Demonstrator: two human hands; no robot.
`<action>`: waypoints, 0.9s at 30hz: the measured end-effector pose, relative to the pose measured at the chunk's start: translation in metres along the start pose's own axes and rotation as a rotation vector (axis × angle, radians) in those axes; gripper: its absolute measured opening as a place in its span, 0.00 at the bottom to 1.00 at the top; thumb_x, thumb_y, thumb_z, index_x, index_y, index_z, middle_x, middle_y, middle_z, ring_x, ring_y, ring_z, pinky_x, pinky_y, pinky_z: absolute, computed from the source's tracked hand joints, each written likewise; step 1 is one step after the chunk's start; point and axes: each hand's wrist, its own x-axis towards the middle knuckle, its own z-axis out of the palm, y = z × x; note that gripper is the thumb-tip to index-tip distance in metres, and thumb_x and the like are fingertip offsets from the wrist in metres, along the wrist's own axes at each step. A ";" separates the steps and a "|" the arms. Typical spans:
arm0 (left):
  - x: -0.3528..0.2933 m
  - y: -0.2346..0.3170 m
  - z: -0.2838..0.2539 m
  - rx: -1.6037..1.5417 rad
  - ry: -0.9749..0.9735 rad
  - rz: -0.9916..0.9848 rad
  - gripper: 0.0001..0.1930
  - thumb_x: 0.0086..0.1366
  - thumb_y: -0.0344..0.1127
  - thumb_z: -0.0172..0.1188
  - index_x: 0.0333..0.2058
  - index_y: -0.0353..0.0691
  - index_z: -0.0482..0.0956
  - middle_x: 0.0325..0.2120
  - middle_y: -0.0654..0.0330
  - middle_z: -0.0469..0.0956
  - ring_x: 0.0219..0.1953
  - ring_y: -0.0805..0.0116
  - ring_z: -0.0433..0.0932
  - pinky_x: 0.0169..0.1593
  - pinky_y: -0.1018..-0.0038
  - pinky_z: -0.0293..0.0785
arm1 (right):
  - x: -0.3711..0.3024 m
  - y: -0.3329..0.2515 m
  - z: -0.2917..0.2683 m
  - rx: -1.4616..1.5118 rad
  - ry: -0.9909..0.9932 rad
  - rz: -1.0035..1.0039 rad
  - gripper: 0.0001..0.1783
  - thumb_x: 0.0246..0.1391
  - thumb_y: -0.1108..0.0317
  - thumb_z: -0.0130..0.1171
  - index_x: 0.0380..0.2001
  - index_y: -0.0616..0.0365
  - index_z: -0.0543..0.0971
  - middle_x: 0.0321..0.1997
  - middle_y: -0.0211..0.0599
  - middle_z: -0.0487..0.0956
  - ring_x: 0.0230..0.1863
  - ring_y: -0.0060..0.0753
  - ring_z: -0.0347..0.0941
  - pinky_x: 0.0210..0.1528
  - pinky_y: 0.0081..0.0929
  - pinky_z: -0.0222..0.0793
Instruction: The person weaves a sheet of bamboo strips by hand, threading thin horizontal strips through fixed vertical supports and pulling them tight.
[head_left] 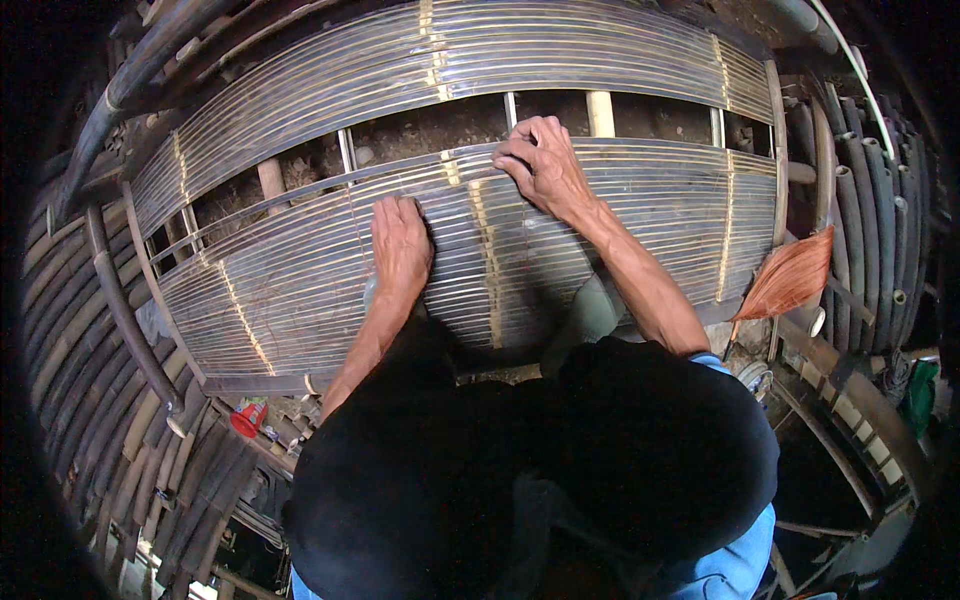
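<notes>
Before me lies a near panel of narrow dark slats, joined by several bands of pale binding. At its far edge a single slat stands slightly apart from the rest on the left and runs toward my right hand. That hand is closed at this far edge, fingers curled with thumb against them; they seem to pinch the slat. My left hand rests lower on the panel, fingers bent and pressed together against the slats. What its fingertips hold, if anything, is hidden.
Past a gap with crossbars lies a far slatted panel. Dark poles are stacked at left, more poles at right. An orange fibre bundle sits at the right corner. A red object lies lower left.
</notes>
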 end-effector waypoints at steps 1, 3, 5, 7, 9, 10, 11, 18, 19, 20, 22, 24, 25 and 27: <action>0.003 -0.002 -0.005 -0.002 -0.056 0.013 0.07 0.57 0.20 0.54 0.36 0.31 0.71 0.34 0.44 0.70 0.40 0.46 0.70 0.44 0.55 0.67 | 0.002 -0.002 -0.001 0.007 -0.007 0.004 0.07 0.53 0.65 0.70 0.36 0.52 0.86 0.39 0.34 0.75 0.45 0.40 0.68 0.49 0.39 0.63; 0.006 -0.003 -0.007 -0.002 -0.111 0.026 0.08 0.55 0.19 0.54 0.36 0.30 0.71 0.35 0.43 0.70 0.41 0.45 0.70 0.44 0.55 0.68 | 0.004 -0.004 -0.002 0.015 -0.013 0.007 0.08 0.53 0.65 0.70 0.37 0.52 0.87 0.39 0.34 0.75 0.45 0.40 0.68 0.49 0.39 0.63; 0.008 -0.004 -0.006 0.053 -0.168 0.041 0.08 0.54 0.20 0.54 0.35 0.29 0.71 0.35 0.42 0.70 0.41 0.45 0.71 0.43 0.54 0.69 | 0.006 -0.005 -0.002 0.031 -0.009 -0.028 0.10 0.51 0.64 0.71 0.38 0.50 0.87 0.39 0.32 0.75 0.45 0.39 0.68 0.48 0.39 0.63; 0.011 0.000 -0.006 0.069 -0.202 0.040 0.09 0.54 0.20 0.54 0.36 0.28 0.71 0.36 0.41 0.70 0.41 0.45 0.71 0.43 0.54 0.69 | 0.006 -0.005 -0.003 0.020 -0.019 -0.050 0.11 0.50 0.64 0.72 0.38 0.49 0.87 0.39 0.32 0.75 0.45 0.39 0.68 0.48 0.38 0.63; 0.013 0.004 -0.006 0.088 -0.237 0.038 0.09 0.54 0.20 0.54 0.36 0.28 0.71 0.36 0.41 0.70 0.41 0.45 0.71 0.42 0.54 0.70 | 0.006 -0.006 -0.004 0.011 -0.028 -0.072 0.11 0.49 0.64 0.73 0.38 0.49 0.88 0.39 0.32 0.75 0.45 0.38 0.68 0.48 0.38 0.64; 0.013 0.005 -0.006 0.109 -0.238 0.036 0.09 0.54 0.20 0.55 0.36 0.28 0.71 0.36 0.40 0.70 0.41 0.45 0.71 0.43 0.54 0.70 | 0.005 -0.007 -0.002 0.006 -0.029 -0.074 0.12 0.48 0.64 0.73 0.38 0.48 0.88 0.39 0.31 0.74 0.45 0.38 0.68 0.48 0.38 0.64; 0.012 0.005 -0.005 0.129 -0.238 0.033 0.09 0.54 0.20 0.55 0.36 0.29 0.71 0.36 0.40 0.70 0.41 0.45 0.71 0.43 0.55 0.70 | 0.005 -0.008 0.000 0.002 -0.029 -0.075 0.12 0.48 0.64 0.74 0.38 0.48 0.88 0.40 0.31 0.74 0.45 0.38 0.68 0.48 0.38 0.64; 0.016 0.016 -0.016 -0.183 -0.158 -0.195 0.09 0.63 0.24 0.54 0.39 0.28 0.65 0.36 0.33 0.69 0.35 0.33 0.74 0.39 0.46 0.71 | 0.008 -0.009 0.010 -0.014 -0.061 -0.164 0.11 0.47 0.64 0.73 0.37 0.47 0.87 0.41 0.30 0.73 0.45 0.39 0.68 0.49 0.38 0.65; 0.016 0.015 -0.017 -0.223 -0.157 -0.214 0.09 0.66 0.26 0.53 0.40 0.28 0.64 0.33 0.33 0.70 0.34 0.31 0.75 0.36 0.45 0.70 | 0.008 -0.010 0.012 -0.016 -0.058 -0.167 0.10 0.49 0.63 0.72 0.36 0.48 0.86 0.41 0.31 0.73 0.45 0.40 0.68 0.48 0.38 0.65; 0.015 0.014 -0.017 -0.264 -0.156 -0.233 0.09 0.68 0.27 0.53 0.41 0.28 0.63 0.30 0.33 0.72 0.32 0.29 0.75 0.34 0.44 0.70 | 0.009 -0.011 0.014 -0.018 -0.054 -0.169 0.09 0.50 0.63 0.71 0.35 0.50 0.85 0.41 0.32 0.73 0.45 0.40 0.68 0.48 0.38 0.65; 0.018 0.015 -0.023 -0.322 -0.176 -0.330 0.11 0.69 0.29 0.54 0.42 0.28 0.64 0.26 0.35 0.73 0.30 0.31 0.77 0.33 0.47 0.70 | 0.012 -0.013 0.019 -0.038 -0.065 -0.155 0.08 0.52 0.63 0.69 0.34 0.51 0.83 0.41 0.34 0.73 0.45 0.41 0.68 0.47 0.39 0.64; 0.018 0.015 -0.029 -0.383 -0.196 -0.428 0.12 0.70 0.31 0.56 0.43 0.28 0.65 0.22 0.37 0.75 0.28 0.34 0.78 0.32 0.50 0.70 | 0.014 -0.012 0.022 -0.060 -0.078 -0.141 0.08 0.54 0.63 0.68 0.34 0.53 0.81 0.41 0.35 0.73 0.45 0.42 0.68 0.47 0.39 0.64; 0.016 0.013 -0.032 -0.462 -0.176 -0.405 0.14 0.69 0.33 0.59 0.44 0.29 0.66 0.20 0.39 0.75 0.25 0.38 0.78 0.31 0.52 0.71 | 0.013 -0.011 0.023 -0.087 -0.084 -0.141 0.07 0.55 0.64 0.66 0.33 0.53 0.80 0.40 0.35 0.73 0.45 0.43 0.68 0.47 0.40 0.64; 0.014 0.011 -0.033 -0.522 -0.136 -0.375 0.19 0.64 0.37 0.68 0.45 0.29 0.75 0.21 0.45 0.77 0.22 0.50 0.76 0.30 0.58 0.73 | 0.011 -0.008 0.021 -0.119 -0.090 -0.138 0.06 0.56 0.65 0.65 0.33 0.54 0.79 0.40 0.36 0.73 0.45 0.44 0.68 0.47 0.41 0.64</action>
